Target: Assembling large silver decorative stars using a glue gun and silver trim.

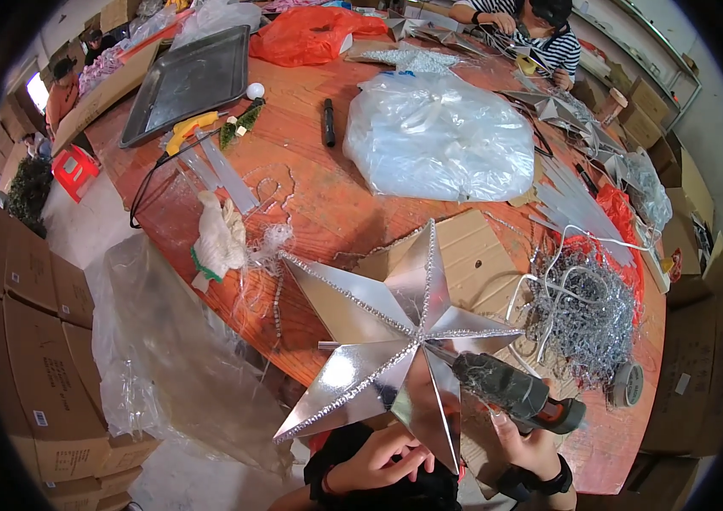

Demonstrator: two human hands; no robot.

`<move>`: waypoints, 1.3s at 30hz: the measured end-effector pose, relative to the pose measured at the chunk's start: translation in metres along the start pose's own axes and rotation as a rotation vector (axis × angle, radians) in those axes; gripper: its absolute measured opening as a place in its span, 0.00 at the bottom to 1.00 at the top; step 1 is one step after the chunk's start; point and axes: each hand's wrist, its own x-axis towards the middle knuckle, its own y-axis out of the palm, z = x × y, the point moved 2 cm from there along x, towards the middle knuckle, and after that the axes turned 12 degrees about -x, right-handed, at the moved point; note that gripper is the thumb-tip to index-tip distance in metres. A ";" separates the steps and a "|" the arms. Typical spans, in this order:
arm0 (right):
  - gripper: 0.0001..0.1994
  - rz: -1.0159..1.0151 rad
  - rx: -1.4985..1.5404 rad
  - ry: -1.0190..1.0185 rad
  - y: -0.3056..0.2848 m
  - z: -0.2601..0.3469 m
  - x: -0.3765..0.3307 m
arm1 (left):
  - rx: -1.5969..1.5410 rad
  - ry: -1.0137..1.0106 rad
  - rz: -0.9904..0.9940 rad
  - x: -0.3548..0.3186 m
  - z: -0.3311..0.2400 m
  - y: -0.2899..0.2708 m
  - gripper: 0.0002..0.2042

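Note:
A silver six-pointed star (361, 305) with shiny folded faces lies at the near edge of the table, partly over a piece of cardboard (463, 264). Beaded silver trim runs along several of its ridges. My right hand (531, 447) is closed on a dark glue gun (502, 387), whose nozzle points at the star's centre. Below the star, my left hand (387, 457) has its fingers curled together beside the lower points. What those fingers hold, if anything, cannot be made out.
Right of the star lie a heap of silver tinsel (582, 311), a white cord and a tape roll (626, 385). Farther off are a clear plastic bag (438, 136), a dark tray (187, 85), a yellow glue gun (189, 132) and a glove (219, 234). Across the table sits another person.

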 end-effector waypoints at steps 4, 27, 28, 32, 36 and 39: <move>0.14 -0.086 0.049 0.062 0.006 -0.006 0.004 | -0.003 -0.028 0.020 -0.001 0.003 -0.002 0.05; 0.16 -0.076 0.042 0.037 0.005 -0.002 0.002 | -0.082 -0.065 0.053 0.000 0.000 -0.003 0.05; 0.15 -0.130 0.095 0.068 0.005 -0.001 0.003 | -0.082 -0.057 0.058 0.000 0.001 -0.003 0.05; 0.18 -0.028 0.015 0.049 0.003 -0.005 -0.001 | -0.092 -0.024 0.077 -0.001 0.004 -0.004 0.05; 0.16 -0.031 0.055 0.088 0.004 -0.003 0.001 | -0.110 -0.030 0.070 0.000 0.000 -0.003 0.06; 0.16 -0.057 0.041 0.041 0.004 -0.006 0.001 | -0.100 -0.026 0.075 0.000 0.000 -0.004 0.06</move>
